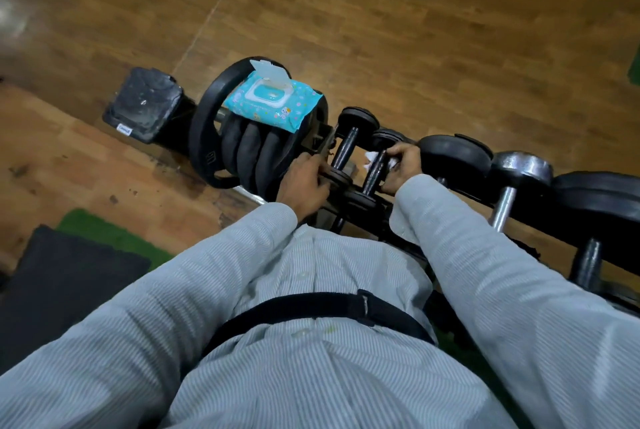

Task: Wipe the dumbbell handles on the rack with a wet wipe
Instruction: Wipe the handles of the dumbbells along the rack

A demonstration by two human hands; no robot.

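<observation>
A row of dark dumbbells lies on a black rack [540, 226] running from the middle to the right edge. My right hand [400, 168] grips the handle of the second small dumbbell [375, 172] with a white wet wipe [371, 158] wrapped round it. My left hand [304, 182] holds the near head of the first small dumbbell [346, 148] at the rack's left end. A blue wet wipe pack [273, 101] with its lid flipped open lies on top of stacked black weight plates [249, 151].
Larger dumbbells, one with a chrome handle [504, 208], fill the rack to the right. A black square rack foot [145, 104] stands left of the plates. Wooden floor lies beyond, and a green mat [104, 231] with a dark pad [59, 286] lies at lower left.
</observation>
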